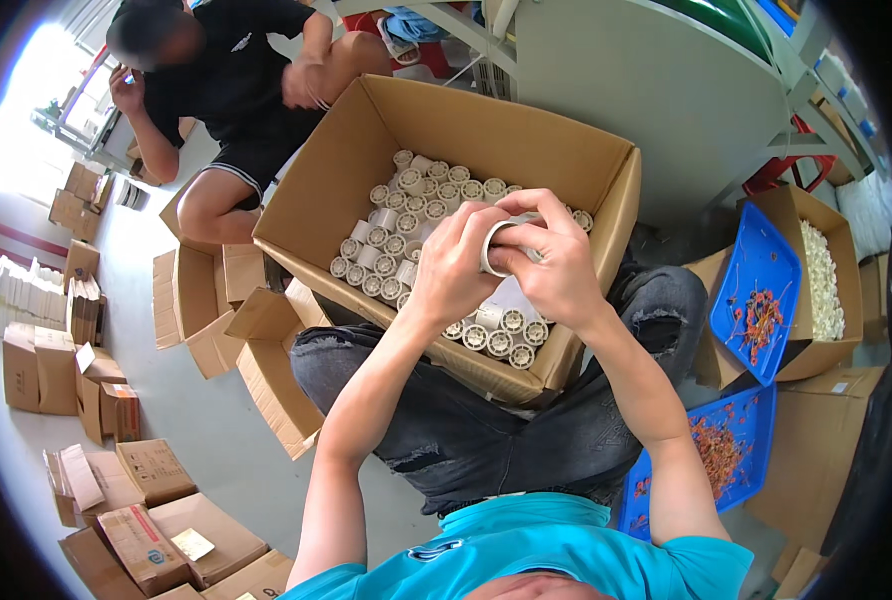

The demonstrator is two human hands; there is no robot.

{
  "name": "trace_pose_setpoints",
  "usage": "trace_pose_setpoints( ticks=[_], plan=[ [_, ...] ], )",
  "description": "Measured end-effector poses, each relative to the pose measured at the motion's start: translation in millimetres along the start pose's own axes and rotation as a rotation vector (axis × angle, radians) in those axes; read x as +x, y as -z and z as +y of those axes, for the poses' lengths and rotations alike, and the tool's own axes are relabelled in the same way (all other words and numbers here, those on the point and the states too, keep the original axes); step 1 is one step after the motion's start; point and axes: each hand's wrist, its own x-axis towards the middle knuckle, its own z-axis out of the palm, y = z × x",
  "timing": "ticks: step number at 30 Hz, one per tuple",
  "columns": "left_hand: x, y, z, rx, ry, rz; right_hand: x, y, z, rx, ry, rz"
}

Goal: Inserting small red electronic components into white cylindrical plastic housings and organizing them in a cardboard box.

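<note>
Both my hands meet over a large cardboard box (616, 210) that stands between my knees. Between them is a white ring-like round part (493, 247), its rim toward the left. My left hand (458, 262) wraps round it from the left, fingers curled over the top. From the other side my right hand (551, 260) grips it, with thumb and fingertips at its opening. What lies inside the ring is hidden by my fingers. Below, many white cylindrical parts (436, 190) with slotted ends lie in the box, some upright and some on their sides.
To the right, blue trays (741, 345) hold small red and orange wired pieces, beside a box of cream-coloured parts (821, 280). Another person (251, 90) sits at the upper left. Opened cartons (191, 300) and stacked boxes (41, 365) stand on the left; a grey panel (626, 90) rises behind.
</note>
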Motion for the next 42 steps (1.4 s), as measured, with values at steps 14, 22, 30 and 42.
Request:
trace_pose_setpoints(
  ticks=[14, 22, 30, 42],
  plan=[
    [2.0, 3.0, 6.2, -0.088, -0.012, 0.032, 0.2, 7.4, -10.3, 0.019, -0.167, -0.030],
    [0.6, 11.2, 1.5, -0.115, 0.052, -0.124, -3.6, -3.3, -6.8, -0.039, -0.095, -0.006],
    [-2.9, 10.5, 0.3, -0.087, 0.049, -0.149, -1.4, -1.7, 4.0, -0.019, -0.116, -0.032],
    [-0.5, 1.0, 4.0, -0.064, 0.026, -0.102, -8.6, 1.3, 6.5, -0.031, -0.046, -0.007]
  ],
)
